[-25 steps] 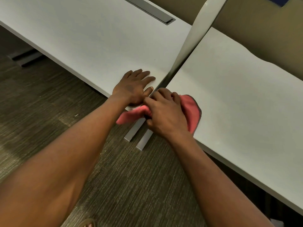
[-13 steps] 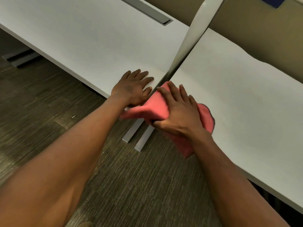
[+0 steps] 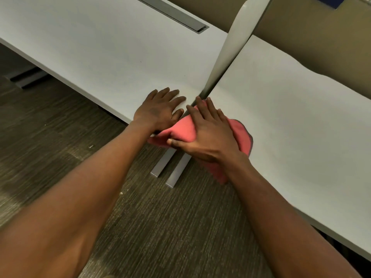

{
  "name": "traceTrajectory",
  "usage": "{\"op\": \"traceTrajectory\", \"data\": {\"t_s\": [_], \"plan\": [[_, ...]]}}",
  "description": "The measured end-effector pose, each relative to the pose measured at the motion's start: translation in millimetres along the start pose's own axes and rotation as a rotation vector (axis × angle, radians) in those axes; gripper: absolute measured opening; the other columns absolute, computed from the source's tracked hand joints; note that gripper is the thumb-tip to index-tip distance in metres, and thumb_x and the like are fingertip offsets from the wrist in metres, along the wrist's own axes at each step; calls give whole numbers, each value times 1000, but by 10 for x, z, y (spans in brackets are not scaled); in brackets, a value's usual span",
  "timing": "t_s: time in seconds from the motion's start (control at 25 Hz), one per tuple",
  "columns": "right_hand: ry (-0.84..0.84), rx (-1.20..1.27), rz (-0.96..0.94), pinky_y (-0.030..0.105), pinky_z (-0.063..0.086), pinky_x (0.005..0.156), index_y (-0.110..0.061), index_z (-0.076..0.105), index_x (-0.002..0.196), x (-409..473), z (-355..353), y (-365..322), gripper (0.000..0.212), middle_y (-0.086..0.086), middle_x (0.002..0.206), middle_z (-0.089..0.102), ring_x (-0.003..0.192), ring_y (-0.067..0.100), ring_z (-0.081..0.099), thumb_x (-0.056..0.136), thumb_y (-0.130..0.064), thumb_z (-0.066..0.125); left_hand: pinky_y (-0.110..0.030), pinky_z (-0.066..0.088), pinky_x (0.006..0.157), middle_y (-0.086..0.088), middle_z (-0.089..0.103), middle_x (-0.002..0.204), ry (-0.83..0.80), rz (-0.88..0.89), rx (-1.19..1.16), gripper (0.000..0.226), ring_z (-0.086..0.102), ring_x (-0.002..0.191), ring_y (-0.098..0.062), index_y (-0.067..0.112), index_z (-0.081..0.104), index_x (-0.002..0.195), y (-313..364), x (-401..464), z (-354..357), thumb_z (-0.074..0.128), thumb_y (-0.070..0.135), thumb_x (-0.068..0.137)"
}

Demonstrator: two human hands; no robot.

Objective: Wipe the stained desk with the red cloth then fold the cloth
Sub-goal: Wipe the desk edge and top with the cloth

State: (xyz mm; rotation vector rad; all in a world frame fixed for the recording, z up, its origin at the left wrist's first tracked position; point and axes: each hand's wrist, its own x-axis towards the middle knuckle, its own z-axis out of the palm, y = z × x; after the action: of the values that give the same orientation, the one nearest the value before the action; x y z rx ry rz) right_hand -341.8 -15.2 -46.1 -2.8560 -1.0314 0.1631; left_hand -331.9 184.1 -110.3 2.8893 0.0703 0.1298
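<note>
right hand (image 3: 208,135) flat, fingers straight, pressing soft red cloth (image 3: 183,131) onto white desk (image 3: 291,109) corner at frame centre, probably to wipe. left hand (image 3: 160,111) spread flat alongside, likely bracing.

A dark, finely striped carpet (image 3: 164,227) is seen across the floor. Two grey metal feet (image 3: 169,171) are set on it, side by side. An upright pale divider panel (image 3: 234,45) is fixed between two white surfaces. A beige wall (image 3: 313,35) is seen beyond.
</note>
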Motion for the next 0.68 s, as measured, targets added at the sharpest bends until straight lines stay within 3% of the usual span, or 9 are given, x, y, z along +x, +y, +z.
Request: {"op": "traceTrajectory", "data": {"t_s": [0.08,0.2,0.28,0.36,0.44,0.56,0.68], "plan": [[26,-45,-76,49,2,131,-31,28,161,16,21,-60,98,0,175,10,162,22,-3,82,-88,39,-44,8,126,5,18,169,0,3,-8,56,11,157,-20,35,27,158,-21,5,-5,25,54,104],[94,-46,-332,51,16,129,-33,44,148,-198,89,36,64,-2,168,31,161,25,11,88,-55,50,-42,7,126,6,18,169,-6,-3,-11,56,10,157,-18,37,27,157,-34,3,0,26,54,104],[74,18,-410,42,18,125,-37,45,146,-259,63,149,65,-7,164,37,160,23,17,83,-46,56,-42,6,127,7,18,169,-9,-6,-29,56,10,157,-17,38,27,157,-45,7,-2,27,54,104],[73,68,-410,38,22,123,-39,47,148,-194,-4,250,70,-9,162,40,158,20,22,80,-50,64,-42,5,127,7,18,169,-8,-9,-32,56,10,157,-17,38,27,157,-56,5,3,27,54,103],[69,47,-336,42,26,125,-38,50,146,-69,-92,303,79,-10,162,42,157,18,23,75,-69,65,-42,6,127,7,18,169,-10,-13,-36,57,10,157,-18,38,27,157,-47,10,2,28,54,102],[-23,-46,-170,48,16,128,-39,48,147,67,-144,168,94,-10,166,34,161,16,11,67,-88,49,-43,7,126,6,20,169,2,-11,-25,57,12,156,-19,37,28,157,-19,12,-7,28,53,102],[-5,-58,-249,50,16,127,-37,57,135,-28,-66,-19,66,-7,157,46,160,21,15,80,-71,44,-43,7,126,6,19,169,-7,-5,-28,56,11,156,-19,36,28,157,-8,6,-36,28,52,104]]}}
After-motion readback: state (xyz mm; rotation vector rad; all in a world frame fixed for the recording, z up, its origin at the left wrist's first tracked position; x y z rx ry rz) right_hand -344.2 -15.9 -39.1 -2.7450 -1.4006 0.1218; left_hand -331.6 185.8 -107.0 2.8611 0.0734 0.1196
